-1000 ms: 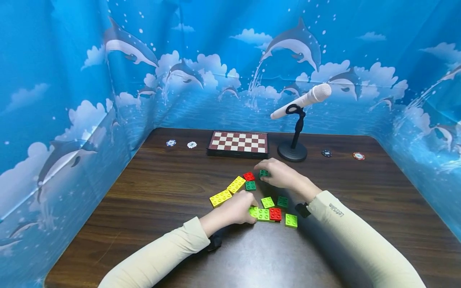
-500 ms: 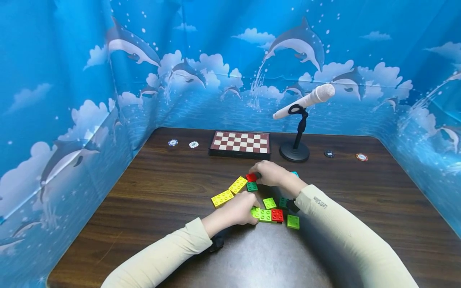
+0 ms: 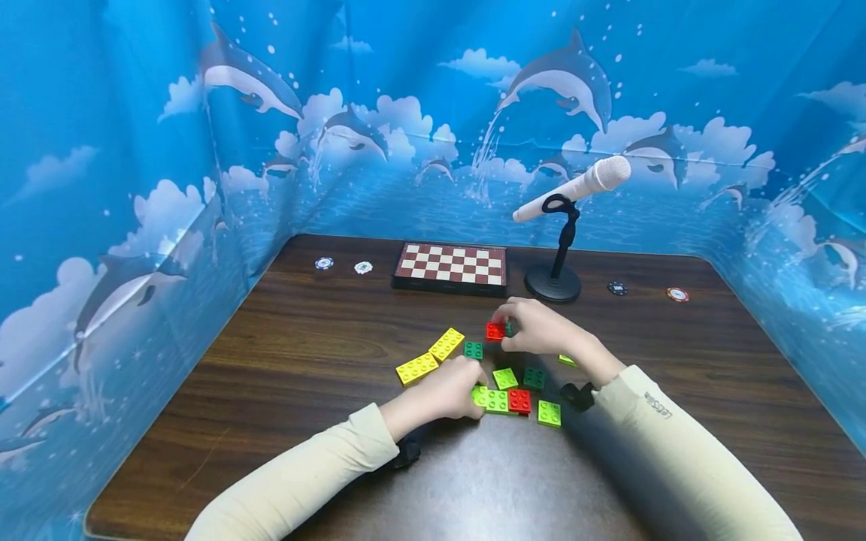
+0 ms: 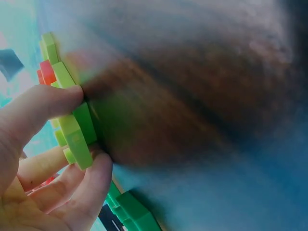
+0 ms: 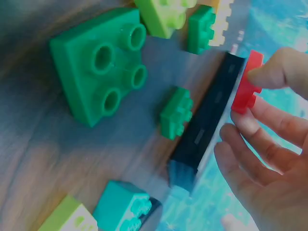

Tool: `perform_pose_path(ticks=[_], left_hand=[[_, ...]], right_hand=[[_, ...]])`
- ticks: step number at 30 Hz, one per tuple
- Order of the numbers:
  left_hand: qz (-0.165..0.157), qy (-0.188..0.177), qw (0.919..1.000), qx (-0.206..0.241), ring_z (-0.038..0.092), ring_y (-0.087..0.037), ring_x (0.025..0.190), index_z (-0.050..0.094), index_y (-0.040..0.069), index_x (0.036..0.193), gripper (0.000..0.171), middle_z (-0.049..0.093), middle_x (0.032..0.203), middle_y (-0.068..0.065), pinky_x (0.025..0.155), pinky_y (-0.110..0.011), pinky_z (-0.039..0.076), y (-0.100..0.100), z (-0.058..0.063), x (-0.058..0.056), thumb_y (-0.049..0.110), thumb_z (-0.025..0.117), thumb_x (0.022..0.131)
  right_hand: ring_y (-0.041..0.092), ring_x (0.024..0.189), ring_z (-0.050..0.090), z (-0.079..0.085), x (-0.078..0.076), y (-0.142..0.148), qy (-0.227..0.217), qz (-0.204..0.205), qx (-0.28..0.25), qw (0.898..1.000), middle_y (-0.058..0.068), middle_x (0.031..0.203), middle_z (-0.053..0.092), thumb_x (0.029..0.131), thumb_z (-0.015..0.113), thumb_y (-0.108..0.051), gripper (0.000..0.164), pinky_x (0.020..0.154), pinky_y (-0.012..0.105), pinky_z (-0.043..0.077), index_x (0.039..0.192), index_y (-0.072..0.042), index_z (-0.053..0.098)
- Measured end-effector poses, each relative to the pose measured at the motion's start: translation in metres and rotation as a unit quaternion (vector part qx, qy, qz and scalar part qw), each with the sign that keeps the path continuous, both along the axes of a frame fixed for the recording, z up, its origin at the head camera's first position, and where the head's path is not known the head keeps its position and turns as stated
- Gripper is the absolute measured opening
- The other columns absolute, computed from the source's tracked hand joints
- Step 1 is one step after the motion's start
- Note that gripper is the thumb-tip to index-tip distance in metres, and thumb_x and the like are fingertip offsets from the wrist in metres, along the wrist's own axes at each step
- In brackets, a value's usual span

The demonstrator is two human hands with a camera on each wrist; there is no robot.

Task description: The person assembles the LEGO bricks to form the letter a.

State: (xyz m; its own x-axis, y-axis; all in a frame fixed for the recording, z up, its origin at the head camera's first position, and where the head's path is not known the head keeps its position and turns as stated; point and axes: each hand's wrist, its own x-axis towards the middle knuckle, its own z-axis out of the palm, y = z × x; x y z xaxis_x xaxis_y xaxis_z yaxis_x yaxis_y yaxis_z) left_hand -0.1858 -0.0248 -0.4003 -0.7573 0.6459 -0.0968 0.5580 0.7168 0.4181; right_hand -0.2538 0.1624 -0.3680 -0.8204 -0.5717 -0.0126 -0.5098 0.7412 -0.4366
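Both hands are occupied, as I see it from my distant seat. From the head view, the right hand point(image 3: 537, 328) pinches a red brick point(image 3: 495, 331) above the table point(image 3: 304, 323), in front of the chessboard point(image 3: 451, 264), while the left hand point(image 3: 456, 387) grips the left end of a lime row point(image 3: 495, 400), which has a red end piece point(image 3: 519, 400) at its right. Two yellow bricks point(image 3: 446, 345) lie beyond the left hand. I judge all pieces to be hard plastic, light, stiff and not fragile, but rather smooth; I would take the red brick by two opposite walls, leaving studs and underside free, and hold the row low, because joints may loosen if bent. From the left wrist, I see the thumb on one side of the row and fingertips under its end; a darker green layer point(image 4: 85, 124) is beneath the lime. From the right wrist, thumb and fingertip hold the red brick by its edges; it is plain, bright red and flat, with studs on one face. Nearest this camera is a green brick point(image 5: 86, 53) with four hollow studs.
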Motion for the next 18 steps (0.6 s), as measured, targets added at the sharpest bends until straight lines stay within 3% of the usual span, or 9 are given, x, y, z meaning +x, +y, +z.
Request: perform_pose_path(ticks=[5, 10, 18], left_hand=[[0.000, 0.003, 1.0000, -0.001, 0.038, -0.009, 0.051, 0.067, 0.011, 0.076, 0.013, 0.049, 0.060, 0.006, 0.045, -0.022, 0.029, 0.001, -0.001, 0.000, 0.017, 0.076, 0.068], [0.003, 0.006, 1.0000, -0.003, 0.037, -0.009, 0.051, 0.066, 0.012, 0.074, 0.012, 0.046, 0.058, 0.006, 0.045, -0.022, 0.029, -0.001, 0.000, 0.000, 0.017, 0.075, 0.068], [-0.006, 0.013, 0.9999, 0.004, 0.035, -0.008, 0.051, 0.065, 0.013, 0.072, 0.011, 0.047, 0.059, 0.008, 0.045, -0.021, 0.029, -0.001, 0.000, 0.000, 0.016, 0.075, 0.068]], right_hand=[[0.021, 0.081, 0.054, 0.008, 0.028, 0.019, 0.009, 0.016, -0.028, 0.999, -0.003, 0.094, 0.055, 0.073, 0.069, -0.016, 0.031, 0.068, 0.030, 0.046, 0.103, -0.014, 0.062], [0.018, 0.083, 0.055, 0.004, 0.057, 0.031, 0.007, 0.031, -0.039, 0.999, -0.008, 0.092, 0.054, 0.073, 0.068, -0.015, 0.029, 0.073, 0.033, 0.048, 0.101, -0.018, 0.062], [0.014, 0.076, 0.052, -0.012, 0.083, 0.035, 0.022, 0.023, -0.012, 0.999, -0.008, 0.093, 0.055, 0.070, 0.071, -0.018, 0.033, 0.061, 0.023, 0.045, 0.103, -0.016, 0.063]])
